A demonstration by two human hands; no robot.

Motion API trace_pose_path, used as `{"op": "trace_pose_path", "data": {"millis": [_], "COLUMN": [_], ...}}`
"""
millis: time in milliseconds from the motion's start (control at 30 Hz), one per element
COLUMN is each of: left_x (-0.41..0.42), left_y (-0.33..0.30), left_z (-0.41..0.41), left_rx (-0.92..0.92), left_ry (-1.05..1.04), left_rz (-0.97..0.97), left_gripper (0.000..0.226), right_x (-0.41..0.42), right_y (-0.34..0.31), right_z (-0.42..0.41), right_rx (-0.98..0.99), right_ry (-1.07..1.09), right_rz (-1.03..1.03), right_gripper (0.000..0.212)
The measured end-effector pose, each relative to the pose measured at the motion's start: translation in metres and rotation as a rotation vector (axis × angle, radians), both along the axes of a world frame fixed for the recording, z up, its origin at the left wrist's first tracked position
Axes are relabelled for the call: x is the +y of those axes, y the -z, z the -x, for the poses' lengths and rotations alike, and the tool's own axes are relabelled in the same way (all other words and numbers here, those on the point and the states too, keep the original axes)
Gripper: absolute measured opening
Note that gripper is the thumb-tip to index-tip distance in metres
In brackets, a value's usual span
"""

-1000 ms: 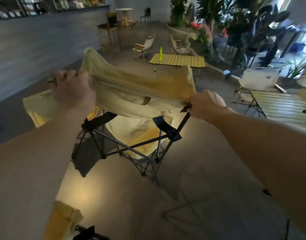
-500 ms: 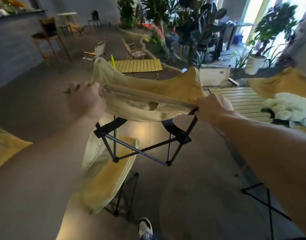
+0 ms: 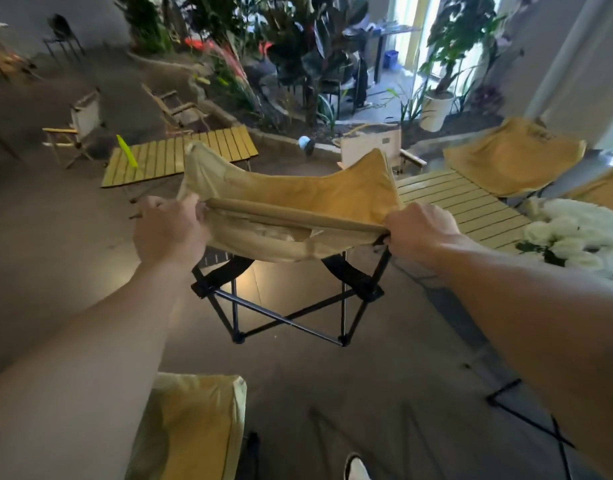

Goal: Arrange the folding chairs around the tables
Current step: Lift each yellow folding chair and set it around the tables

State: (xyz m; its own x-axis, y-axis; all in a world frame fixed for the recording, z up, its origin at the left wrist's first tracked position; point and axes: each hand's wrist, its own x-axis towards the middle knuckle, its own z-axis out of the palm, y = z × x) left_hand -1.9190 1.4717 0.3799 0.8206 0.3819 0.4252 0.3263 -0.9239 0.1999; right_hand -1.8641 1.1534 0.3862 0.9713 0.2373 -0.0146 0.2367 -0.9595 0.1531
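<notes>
I hold a tan fabric folding chair [image 3: 298,202] with a black crossed frame off the floor in front of me. My left hand [image 3: 168,230] grips its left top corner and my right hand [image 3: 419,233] grips its right top corner. A slatted wooden table [image 3: 471,202] stands just right of the chair, with white flowers [image 3: 572,233] on it. Another slatted table [image 3: 180,154] lies beyond to the left. A second tan chair [image 3: 516,154] stands behind the right table, and a third tan chair [image 3: 194,424] is at my lower left.
Two wooden-armed chairs [image 3: 80,126] stand by the far table, and a white-backed one [image 3: 374,147] by the near table. A planter bed with tall plants [image 3: 298,64] runs across the back. A black chair frame [image 3: 527,420] juts in at lower right. My shoe [image 3: 357,467] shows below.
I have turned right while carrying the chair, so the right slatted table and flowers are now closer and more central. The chair on the left has slid to my lower left.
</notes>
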Motion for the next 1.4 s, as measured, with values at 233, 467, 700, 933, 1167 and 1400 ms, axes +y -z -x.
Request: {"op": "trace_pose_path", "data": {"millis": [233, 467, 700, 933, 1167, 1400], "left_x": [-0.034, -0.066, -0.103, -0.155, -0.192, -0.188], "left_y": [0.054, 0.119, 0.205, 0.278, 0.329, 0.386], "left_z": [-0.167, -0.284, -0.368, -0.374, -0.346, -0.316], "left_rx": [0.176, 0.379, 0.492, 0.610, 0.636, 0.929], "left_ry": [0.138, 0.322, 0.673, 0.944, 1.114, 1.148], "left_rz": [0.035, 0.025, -0.069, -0.146, -0.051, -0.442], "left_gripper": [0.039, 0.041, 0.037, 0.034, 0.025, 0.023], "right_x": [-0.032, -0.058, -0.072, -0.086, -0.109, -0.086], "right_y": [0.055, 0.118, 0.201, 0.259, 0.287, 0.347], "right_z": [-0.133, -0.190, -0.163, -0.103, -0.049, -0.022], "right_rx": [0.104, 0.244, 0.391, 0.472, 0.510, 0.970], "right_ry": [0.110, 0.318, 0.656, 0.903, 1.053, 1.141], "right_rz": [0.066, 0.012, -0.064, -0.058, 0.012, -0.004], "right_gripper": [0.012, 0.016, 0.022, 0.016, 0.018, 0.032]}}
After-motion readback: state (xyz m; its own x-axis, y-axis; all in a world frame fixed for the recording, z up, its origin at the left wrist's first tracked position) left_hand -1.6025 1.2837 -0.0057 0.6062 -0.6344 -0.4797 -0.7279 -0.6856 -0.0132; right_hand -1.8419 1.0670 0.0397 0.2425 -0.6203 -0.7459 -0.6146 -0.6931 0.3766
